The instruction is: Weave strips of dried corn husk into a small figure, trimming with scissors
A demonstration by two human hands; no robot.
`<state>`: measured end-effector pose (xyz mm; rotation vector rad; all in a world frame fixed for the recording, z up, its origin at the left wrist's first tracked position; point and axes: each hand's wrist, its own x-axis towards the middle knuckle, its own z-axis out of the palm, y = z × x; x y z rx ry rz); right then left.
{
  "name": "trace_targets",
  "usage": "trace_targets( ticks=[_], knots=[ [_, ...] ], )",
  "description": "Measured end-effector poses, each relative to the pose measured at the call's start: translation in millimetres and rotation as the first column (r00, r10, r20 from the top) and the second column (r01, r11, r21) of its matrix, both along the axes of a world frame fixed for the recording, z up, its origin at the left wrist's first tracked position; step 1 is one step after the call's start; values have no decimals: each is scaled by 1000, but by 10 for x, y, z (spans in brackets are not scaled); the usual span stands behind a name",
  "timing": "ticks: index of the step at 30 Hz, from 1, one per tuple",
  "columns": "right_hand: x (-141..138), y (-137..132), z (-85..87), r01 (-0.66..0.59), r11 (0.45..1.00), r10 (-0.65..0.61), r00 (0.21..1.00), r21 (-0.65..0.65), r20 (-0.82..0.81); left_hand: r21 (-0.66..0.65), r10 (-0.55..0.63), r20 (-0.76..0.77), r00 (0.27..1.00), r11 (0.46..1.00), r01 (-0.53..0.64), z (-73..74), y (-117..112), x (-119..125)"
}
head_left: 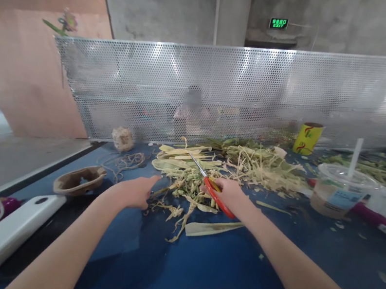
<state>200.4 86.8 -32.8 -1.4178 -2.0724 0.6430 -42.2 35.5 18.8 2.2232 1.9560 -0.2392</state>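
My right hand (231, 194) grips red-handled scissors (208, 184), whose metal blades point up and left over a pile of pale green and yellow leaf strips (188, 173) on the blue table (167, 253). My left hand (135, 191) reaches to the left edge of that pile, fingers together and pressed on a strip end; what it pinches is too small to name. A long cut strip (212, 227) lies flat just in front of the pile.
A twine ball (123, 138) and loose twine (127, 160) lie left of the pile. A brown shallow dish (79, 179), a white device (3, 236), a lidded drink cup with straw (336, 191) and a yellow tape roll (307, 138) stand around. A perforated metal screen (246, 89) backs the table.
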Motion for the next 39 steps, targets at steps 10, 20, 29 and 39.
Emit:
trace_targets(
  ticks=[10,20,29,39],
  knots=[
    [13,-6,36,-33,989,-2,972,-146,-233,59,-6,24,1000,998,5,63,2,-73],
    [-23,-324,210,-485,746,143,786,-457,-601,454,-100,195,976,891,1,307,-55,-188],
    [41,-429,233,-810,283,218,575,-513,-788,457,-153,497,854,883,-108,297,-84,-165],
    [83,-422,285,-857,143,232,515,-495,-825,529,-139,469,872,835,-152,296,-126,-65]
  ],
)
